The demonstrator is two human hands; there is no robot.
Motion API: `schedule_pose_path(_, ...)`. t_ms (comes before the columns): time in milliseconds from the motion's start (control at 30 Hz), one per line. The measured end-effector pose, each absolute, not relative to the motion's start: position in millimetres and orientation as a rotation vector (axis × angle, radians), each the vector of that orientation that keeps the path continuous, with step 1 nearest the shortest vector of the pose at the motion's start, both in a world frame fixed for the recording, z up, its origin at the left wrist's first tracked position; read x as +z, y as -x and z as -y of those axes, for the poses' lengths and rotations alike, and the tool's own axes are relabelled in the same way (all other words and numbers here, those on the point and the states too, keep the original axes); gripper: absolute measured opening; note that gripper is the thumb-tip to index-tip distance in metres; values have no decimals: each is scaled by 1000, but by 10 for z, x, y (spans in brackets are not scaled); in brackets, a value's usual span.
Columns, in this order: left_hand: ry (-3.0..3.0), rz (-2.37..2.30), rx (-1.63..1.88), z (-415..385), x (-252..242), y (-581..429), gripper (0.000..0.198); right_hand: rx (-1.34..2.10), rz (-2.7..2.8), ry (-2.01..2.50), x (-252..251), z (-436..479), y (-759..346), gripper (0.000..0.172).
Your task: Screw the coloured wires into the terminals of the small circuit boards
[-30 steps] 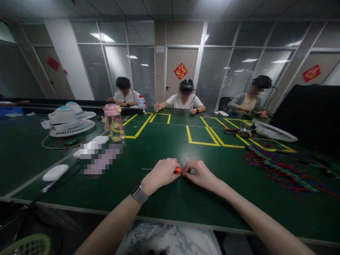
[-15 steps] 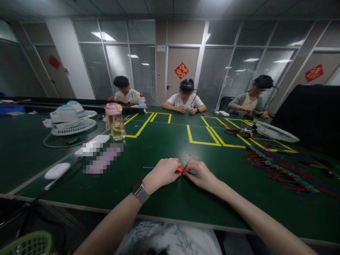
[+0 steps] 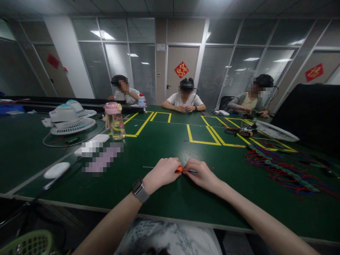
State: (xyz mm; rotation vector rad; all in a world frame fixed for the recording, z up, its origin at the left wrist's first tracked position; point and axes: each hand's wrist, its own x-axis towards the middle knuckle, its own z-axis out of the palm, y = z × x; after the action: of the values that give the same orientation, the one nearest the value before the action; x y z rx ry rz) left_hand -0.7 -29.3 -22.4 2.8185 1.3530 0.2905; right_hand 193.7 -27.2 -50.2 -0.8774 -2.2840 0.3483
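Landmark: orange handle (image 3: 180,169), gripped between the two hands over the green table (image 3: 127,198). Far left of the handle, white fan units (image 3: 63,116) are seen, then a pink-lidded bottle (image 3: 117,122) is stood upright, farther from the wearer than the handle. Just left of the handle, a thin shaft (image 3: 146,166) is seen poking out past the left hand (image 3: 166,171); probably the same tool, but the join is covered. The handle is wrapped by the left fingers, only its right end exposed. Right up against that end, a narrow pinch is made by the right hand (image 3: 199,173); what is pinched cannot be told, being hidden by the fingertips. Well right of the handle, a heap of red and blue wires (image 3: 281,170) is spread. For good work here, the handle should be held firm and level by the left, the right pinch made light and lined up with its end, wrists low for steadiness. Writing: beyond the handle, to the left, a red door diamond (image 3: 53,61) is too blurred to be read; straight beyond, gold characters on another diamond (image 3: 181,69), seemingly 招财进宝; far right, 福 on a red sign (image 3: 314,72). Bottle print not legible; no brands made out.
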Motion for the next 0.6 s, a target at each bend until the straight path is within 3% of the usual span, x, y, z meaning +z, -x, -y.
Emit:
schedule_pose_path(233,-2795,-1370,340,265,-245,17,14,263,2287,885,-516,207,-2051,14)
schedule_pose_path(333,-2775,-1391,378,269,-218,39,26,259,2197,1003,-517,153,-2126,12)
schedule_pose_path(467,-2679,-1482,538,287,-147,65,44,538,1884,1206,-495,121,-2177,13)
schedule_pose_path(600,-2538,-1580,964,302,-82,91,39,964,1579,1251,-474,146,-2134,24)
